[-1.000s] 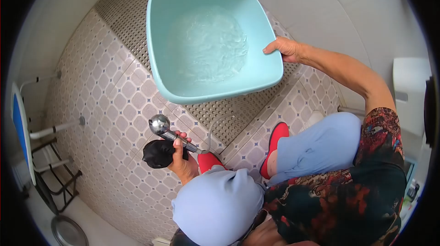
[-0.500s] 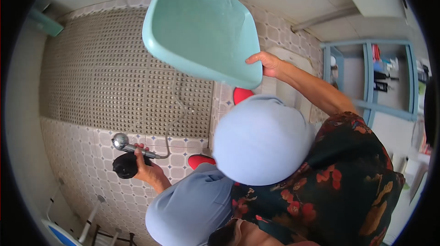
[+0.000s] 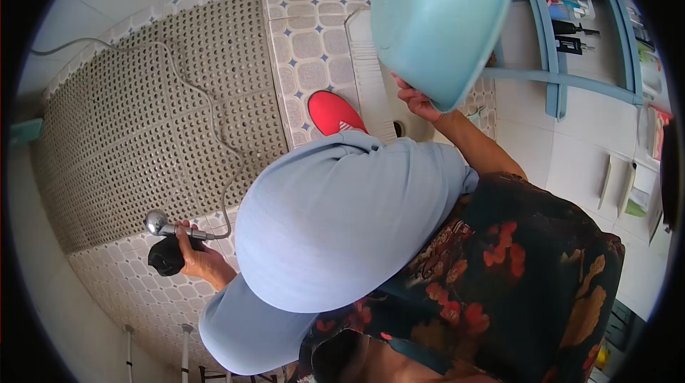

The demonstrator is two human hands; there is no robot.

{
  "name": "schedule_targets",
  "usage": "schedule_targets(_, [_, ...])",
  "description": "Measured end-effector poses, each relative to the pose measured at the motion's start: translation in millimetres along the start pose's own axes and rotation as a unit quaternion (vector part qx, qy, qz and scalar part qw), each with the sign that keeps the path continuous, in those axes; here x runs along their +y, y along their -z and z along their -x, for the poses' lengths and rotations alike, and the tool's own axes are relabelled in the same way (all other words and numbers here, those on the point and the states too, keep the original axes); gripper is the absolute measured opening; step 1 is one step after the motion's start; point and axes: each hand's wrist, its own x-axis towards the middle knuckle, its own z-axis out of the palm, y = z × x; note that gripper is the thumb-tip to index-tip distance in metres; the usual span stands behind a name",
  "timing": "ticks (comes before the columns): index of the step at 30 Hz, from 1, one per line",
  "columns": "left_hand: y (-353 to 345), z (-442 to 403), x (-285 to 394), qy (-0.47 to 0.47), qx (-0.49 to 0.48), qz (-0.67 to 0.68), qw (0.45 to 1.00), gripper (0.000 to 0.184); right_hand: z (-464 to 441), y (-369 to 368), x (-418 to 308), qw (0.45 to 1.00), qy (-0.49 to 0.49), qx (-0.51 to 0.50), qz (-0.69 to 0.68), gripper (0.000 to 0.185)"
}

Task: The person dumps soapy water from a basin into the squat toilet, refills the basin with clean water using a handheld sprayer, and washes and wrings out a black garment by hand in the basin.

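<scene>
And here's the turquoise basin (image 3: 435, 22), tipped on its side above the squat toilet (image 3: 368, 72), right hand (image 3: 419, 101) gripping its lower rim, while the left hand (image 3: 203, 261) clasps the shower head (image 3: 155, 222) and a black bundle (image 3: 165, 256) near the perforated mat (image 3: 143, 140)

The floor mat (image 3: 121, 140) lies on the person's left, with the hose (image 3: 212, 108) running across it from beyond its far-left edge to the shower head (image 3: 155, 222) at its near edge. The bundle (image 3: 166, 256) is just nearer than that edge — in the left hand (image 3: 203, 263), with the shower handle (image 3: 189, 233). Right of the mat come tiles (image 3: 307, 54) with a shoe (image 3: 335, 113) on them, then the squat toilet (image 3: 367, 62), partly behind the basin (image 3: 435, 19) — in the right hand (image 3: 421, 103). Farther right of the mat is the shelf unit (image 3: 596, 84), holding small items (image 3: 569, 44).
</scene>
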Motion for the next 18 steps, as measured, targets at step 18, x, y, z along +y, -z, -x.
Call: schedule_targets(18, [7.3,5.5,-13.4,0.012,0.012,0.008,1.0,0.022,-5.3,-2.4,10.3,0.97,-0.073,-0.232,0.0,0.055])
